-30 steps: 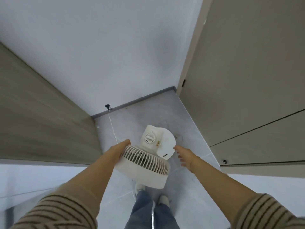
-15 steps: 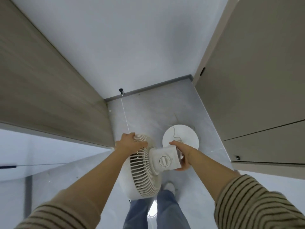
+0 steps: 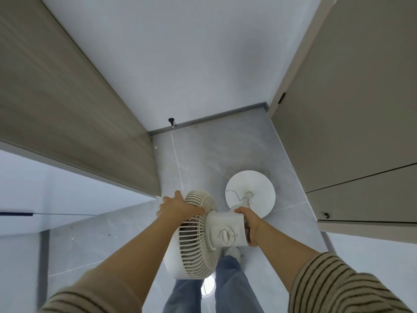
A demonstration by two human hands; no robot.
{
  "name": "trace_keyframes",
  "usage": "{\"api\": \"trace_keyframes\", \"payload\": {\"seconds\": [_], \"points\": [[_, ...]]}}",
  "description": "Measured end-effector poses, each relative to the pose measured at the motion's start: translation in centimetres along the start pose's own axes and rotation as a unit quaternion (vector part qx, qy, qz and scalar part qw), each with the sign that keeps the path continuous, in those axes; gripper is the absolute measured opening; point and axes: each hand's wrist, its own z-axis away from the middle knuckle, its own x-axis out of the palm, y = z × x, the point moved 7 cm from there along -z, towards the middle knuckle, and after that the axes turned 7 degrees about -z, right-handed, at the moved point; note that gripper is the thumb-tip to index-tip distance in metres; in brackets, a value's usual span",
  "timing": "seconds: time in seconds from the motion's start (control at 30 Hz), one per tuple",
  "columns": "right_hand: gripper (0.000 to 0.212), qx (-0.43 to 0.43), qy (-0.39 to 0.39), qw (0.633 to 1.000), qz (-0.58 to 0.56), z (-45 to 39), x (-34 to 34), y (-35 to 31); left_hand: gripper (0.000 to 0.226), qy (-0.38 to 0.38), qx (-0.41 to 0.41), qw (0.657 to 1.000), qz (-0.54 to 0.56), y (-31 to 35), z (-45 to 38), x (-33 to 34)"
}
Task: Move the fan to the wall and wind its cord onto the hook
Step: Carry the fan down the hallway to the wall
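— What sits at the centre of the frame?

— A white pedestal fan (image 3: 198, 240), tipped over. The left hand (image 3: 178, 207) grips the top of its ribbed grille, and the right hand (image 3: 249, 223) holds the motor housing beside the round dial (image 3: 225, 236).

— And the base?

— The round base (image 3: 255, 188) lies right of centre above the grey tiled floor (image 3: 203, 154), with a thin cord (image 3: 234, 194) looping across it.

— Anything else?

— A black door stopper (image 3: 171, 120) at the skirting of the white wall (image 3: 191, 59), upper centre; jeans (image 3: 232, 281) at the bottom edge.
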Motion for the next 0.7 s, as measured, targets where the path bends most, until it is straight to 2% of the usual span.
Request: {"api": "trace_keyframes", "payload": {"seconds": [0.17, 0.3, 0.47, 0.7], "points": [[0.025, -0.023, -0.011, 0.998, -0.049, 1.3, 1.4, 1.3, 0.101, 0.057, 0.031, 0.997, -0.052, -0.5, 1.8, -2.1], [0.031, -0.035, -0.021, 0.997, -0.068, 3.1, 3.2, 3.2, 0.100, 0.099, 0.055, 0.988, -0.103, -1.5, 3.1, -4.2], [0.028, -0.046, -0.029, 0.994, -0.090, 5.7, 6.6, 7.2, 0.103, 0.118, 0.094, 0.986, -0.064, -5.6, 5.1, -5.3], [0.028, -0.062, -0.025, 0.991, -0.116, 9.6, 10.9, 13.8, 0.096, 0.148, 0.120, 0.979, -0.066, -12.5, 8.2, -5.8]]}}
